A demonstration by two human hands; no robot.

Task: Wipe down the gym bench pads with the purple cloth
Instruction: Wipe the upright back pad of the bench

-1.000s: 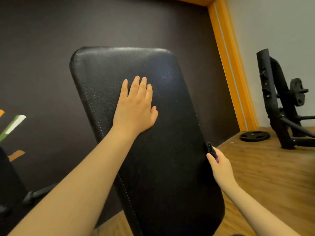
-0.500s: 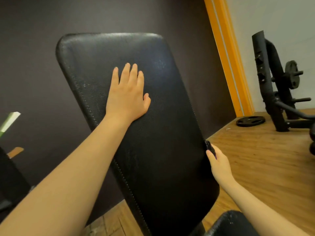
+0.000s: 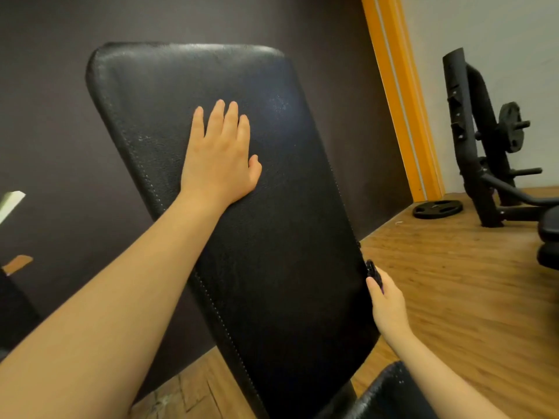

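Left hand (image 3: 219, 160): flat, fingers straight, pressing the upper part of the tilted black stitched-leather back pad (image 3: 272, 237), the same spot as half a second ago.
Right hand (image 3: 387, 300): still at the pad's right edge, fingers curled on a small black knob (image 3: 371, 269); a purple sliver, perhaps the cloth, shows beside it.
Seat pad (image 3: 390, 394): more of it in view now.
View: tipped slightly upward.
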